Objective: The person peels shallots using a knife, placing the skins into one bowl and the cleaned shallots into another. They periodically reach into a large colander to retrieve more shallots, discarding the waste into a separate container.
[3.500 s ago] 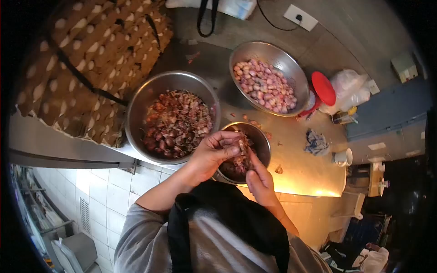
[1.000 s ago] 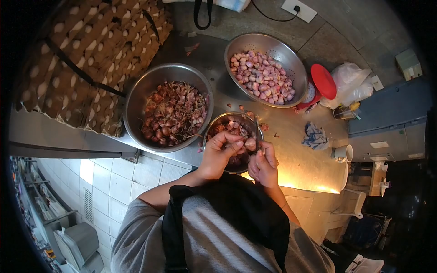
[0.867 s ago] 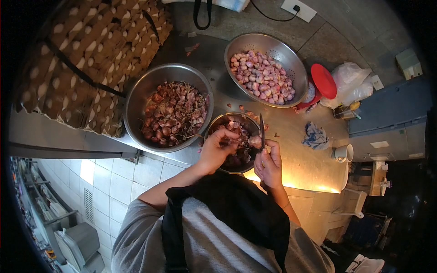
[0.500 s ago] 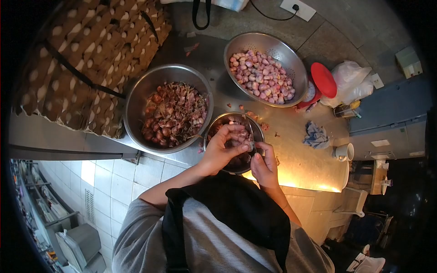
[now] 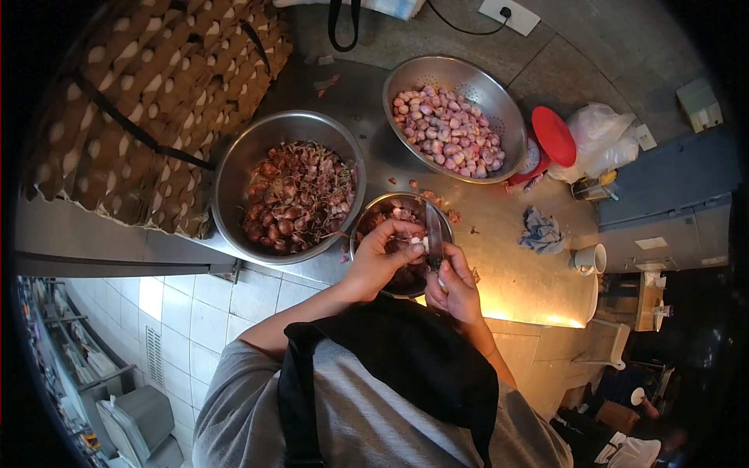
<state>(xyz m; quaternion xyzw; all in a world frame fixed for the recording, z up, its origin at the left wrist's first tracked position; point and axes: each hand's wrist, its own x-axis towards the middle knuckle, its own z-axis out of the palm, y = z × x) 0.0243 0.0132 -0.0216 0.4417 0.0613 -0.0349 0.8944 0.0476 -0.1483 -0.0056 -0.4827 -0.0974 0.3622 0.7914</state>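
Over a small metal bowl [image 5: 449, 226] with reddish shallot skins in it, my left hand [image 5: 381, 261] pinches a small pale shallot [image 5: 420, 242] between thumb and fingers. My right hand [image 5: 454, 285] is wrapped round a knife, whose blade [image 5: 434, 226] points away from me, close beside the shallot. The knife's handle is mostly hidden in the fingers. To the left, a large metal bowl [image 5: 226, 195] holds unpeeled shallots [image 5: 285, 226] with dry roots and skins. Beyond the hands, a metal colander [image 5: 499, 101] contains many peeled pink shallots [image 5: 449, 132].
Stacked egg trays [image 5: 156, 101] bound with black straps stand at the left. Right of the colander are a red round-topped object [image 5: 554, 136], plastic bags [image 5: 601, 136], a crumpled cloth [image 5: 541, 232] and a white cup [image 5: 591, 260]. Skin scraps lie on the metal counter [image 5: 499, 273].
My right hand has turned the knife, so its blade now shows broadside. The shallot in my left hand shows paler. At lower right, another person's hand with a white round item has appeared.
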